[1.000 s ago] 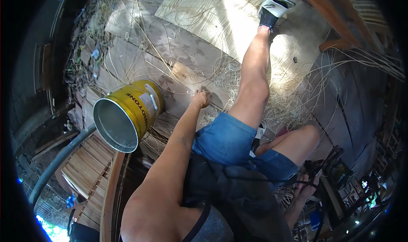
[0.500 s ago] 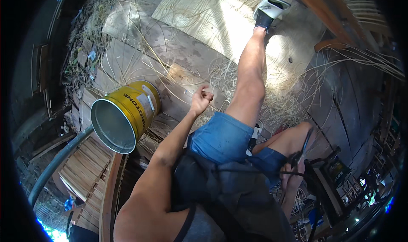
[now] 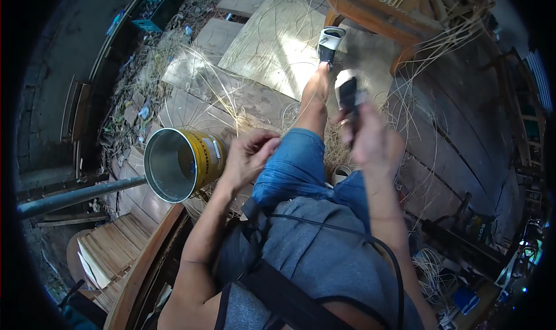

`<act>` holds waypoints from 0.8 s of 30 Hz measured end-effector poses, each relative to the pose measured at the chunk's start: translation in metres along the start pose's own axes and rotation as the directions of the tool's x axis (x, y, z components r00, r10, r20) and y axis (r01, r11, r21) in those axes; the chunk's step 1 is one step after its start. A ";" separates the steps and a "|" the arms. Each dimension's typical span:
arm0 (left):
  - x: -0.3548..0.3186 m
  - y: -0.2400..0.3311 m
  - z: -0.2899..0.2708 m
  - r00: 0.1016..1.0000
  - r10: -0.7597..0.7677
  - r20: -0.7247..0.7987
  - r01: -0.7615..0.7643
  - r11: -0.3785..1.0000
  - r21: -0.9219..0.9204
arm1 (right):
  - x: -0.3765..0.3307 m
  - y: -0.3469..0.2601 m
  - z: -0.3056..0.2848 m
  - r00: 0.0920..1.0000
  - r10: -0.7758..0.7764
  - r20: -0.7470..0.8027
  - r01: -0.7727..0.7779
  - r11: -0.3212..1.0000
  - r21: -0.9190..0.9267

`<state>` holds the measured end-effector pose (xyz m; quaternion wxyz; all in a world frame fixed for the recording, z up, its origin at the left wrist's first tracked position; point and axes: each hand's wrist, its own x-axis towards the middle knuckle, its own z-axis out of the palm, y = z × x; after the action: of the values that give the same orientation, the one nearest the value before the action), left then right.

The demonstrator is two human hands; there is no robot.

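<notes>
My left hand (image 3: 248, 156) is raised over my left thigh, beside the yellow metal bucket (image 3: 206, 156). Its fingers curl in toward the thumb, and whatever they pinch, if anything, cannot be made out. My right hand (image 3: 370, 136), smeared by motion, is lifted above my right knee. It grips a black, blunt-ended object (image 3: 348, 94) pointing away from me; blur hides its kind. The bucket lies tipped on its side, its mouth toward the left. Loose pale cane strands (image 3: 231, 107) spread over the floor ahead of my left hand.
A wooden chair (image 3: 376, 14) with woven cane stands at the far right, long strands trailing from it. Plywood sheets (image 3: 266, 46) cover the boards ahead. A grey pipe (image 3: 81, 197) and stacked wood slats (image 3: 116, 243) are at left. Coiled cane (image 3: 431, 278) lies at lower right.
My right hand has come up and forward from beside my right hip with the black object. My left hand has drawn back slightly toward me. The view has shifted, bringing more of the chair in.
</notes>
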<state>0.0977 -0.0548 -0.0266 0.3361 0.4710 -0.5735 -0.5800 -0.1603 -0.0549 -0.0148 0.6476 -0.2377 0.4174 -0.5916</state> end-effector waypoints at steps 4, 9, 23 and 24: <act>-0.004 0.042 0.010 0.999 -0.010 -0.035 0.012 0.999 0.050 | -0.034 -0.064 -0.020 0.956 -0.165 -0.241 0.173 0.985 0.010; 0.002 0.054 0.060 0.964 0.004 0.266 0.051 0.978 -0.202 | -0.070 -0.029 0.003 0.976 0.043 0.212 -0.071 0.989 0.128; 0.041 0.093 0.023 0.900 0.358 0.250 -0.356 0.933 -0.055 | -0.121 -0.101 -0.176 0.782 -0.611 -0.123 0.620 0.739 0.266; 0.044 0.099 0.025 0.905 0.287 0.314 -0.360 0.910 0.206 | -0.119 -0.102 -0.184 0.755 -0.633 -0.169 0.651 0.695 0.306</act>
<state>0.0452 -0.0987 0.0608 0.2803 0.3227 -0.7561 -0.4956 -0.3633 0.0754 -0.0009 0.4209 -0.2357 0.2133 -0.8496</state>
